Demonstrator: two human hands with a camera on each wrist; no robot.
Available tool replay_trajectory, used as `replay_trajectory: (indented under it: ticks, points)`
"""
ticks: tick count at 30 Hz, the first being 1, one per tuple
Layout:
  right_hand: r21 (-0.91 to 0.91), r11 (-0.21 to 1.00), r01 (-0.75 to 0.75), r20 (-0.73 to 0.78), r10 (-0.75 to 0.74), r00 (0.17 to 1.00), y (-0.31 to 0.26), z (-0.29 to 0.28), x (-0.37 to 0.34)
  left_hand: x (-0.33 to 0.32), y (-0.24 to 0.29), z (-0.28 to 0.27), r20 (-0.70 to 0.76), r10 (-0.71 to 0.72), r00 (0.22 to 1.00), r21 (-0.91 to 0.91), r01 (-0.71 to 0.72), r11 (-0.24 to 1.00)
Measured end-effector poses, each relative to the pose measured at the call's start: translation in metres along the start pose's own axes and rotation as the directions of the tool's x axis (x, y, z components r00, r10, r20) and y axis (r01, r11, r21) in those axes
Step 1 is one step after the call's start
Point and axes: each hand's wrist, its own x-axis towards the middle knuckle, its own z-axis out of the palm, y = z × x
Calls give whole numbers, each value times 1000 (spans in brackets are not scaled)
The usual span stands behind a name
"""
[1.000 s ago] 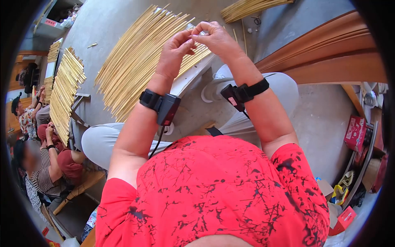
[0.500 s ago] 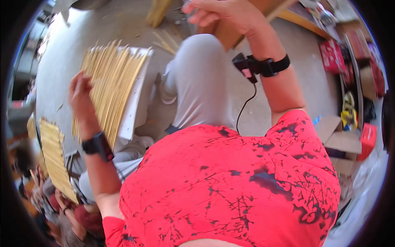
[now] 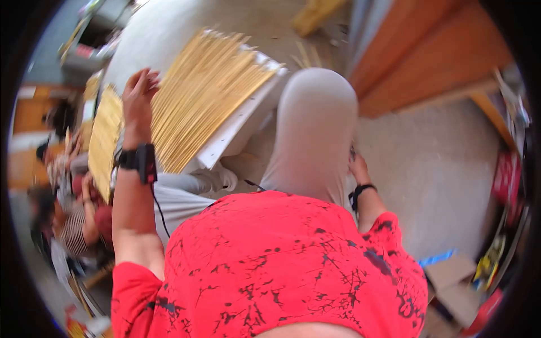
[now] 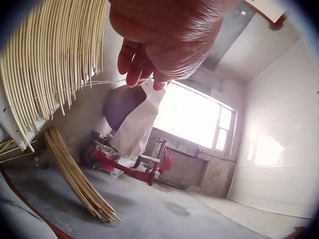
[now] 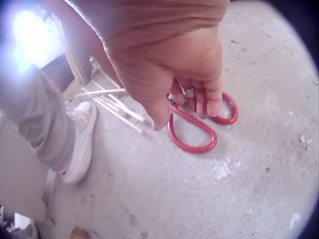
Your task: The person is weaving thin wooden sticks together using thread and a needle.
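Observation:
A thin string (image 4: 107, 81) runs from the row of straw-coloured sticks (image 4: 55, 55) to the fingertips of my left hand (image 4: 167, 37), which pinches it. In the head view this left hand (image 3: 140, 98) is raised at the left edge of the sticks (image 3: 208, 96), which lie side by side on a white board (image 3: 225, 138). Low beside the raised knee is my right hand (image 3: 359, 168). Its wrist view shows this hand (image 5: 174, 69) gripping red-handled scissors (image 5: 194, 148) close over the concrete floor, thumb and curled fingers about the handles. The scissors' blades are hidden behind the hand.
Loose sticks (image 5: 117, 107) lie on the floor near a white shoe (image 5: 82, 144). A bundle of sticks (image 4: 79, 174) is on the floor beyond the board. Brown wooden furniture (image 3: 434, 56) stands ahead to the right, cardboard boxes (image 3: 459, 298) at lower right. Other people (image 3: 73, 219) sit at the left.
My hands were together above the sticks and have parted. The left moved left with the string; the right swung out, then down beside the knee to the scissors. The head view also turned.

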Motion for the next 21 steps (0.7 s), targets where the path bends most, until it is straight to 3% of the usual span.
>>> replay_trajectory:
  ticks: [2,3,4,5,6,7,8,9,10,12,13,14,15,17,19,21]
  points:
    - [494,869,-13,-90,67,994,30,67,25,4,11,7,-70,18,997,29,-16,999]
    - [483,876,19,-69,16,997,32,73,25,6,15,9,-62,40,997,36,-38,999]
    - [846,504,-175,110,156,982,36,77,22,9,16,8,-56,38,998,57,-35,998]
    - [938,-17,-347,344,194,919,42,79,23,11,13,4,-48,9,999,63,-6,998]
    - [935,-3,-354,349,179,920,50,90,24,15,6,0,-26,-23,999,66,25,998]
    - [870,429,-243,151,237,960,60,106,31,21,-4,-5,-54,-101,993,104,106,989]
    - [616,778,-121,-61,200,978,57,105,33,26,-18,-11,-80,-179,981,138,189,972]
    - [584,798,-149,-65,228,971,56,103,32,30,-31,-19,-76,-293,953,156,301,941]
    - [557,811,-178,-66,256,964,47,96,31,24,-40,-13,-210,-317,925,247,364,898]
    - [455,866,-207,-107,284,953,29,78,25,27,-73,-15,-439,-380,814,484,571,664]
    - [377,901,-215,-139,284,949,21,69,19,22,-92,-12,-437,-385,813,484,573,661]
    - [283,934,-217,-179,273,945,15,61,15,13,-108,-4,-272,-46,961,804,253,539]
    - [174,960,-219,-223,255,941,8,53,10,7,-122,4,22,236,972,963,-84,257]
    - [-38,977,-212,-291,192,937,-5,40,2,-15,-122,42,306,136,942,885,-334,324]
    - [-198,956,-216,-336,141,931,-15,30,-3,-29,-136,74,405,6,914,815,-364,451]
    - [-311,923,-225,-352,108,930,-23,26,-5,-34,-135,98,460,41,887,794,-431,428]
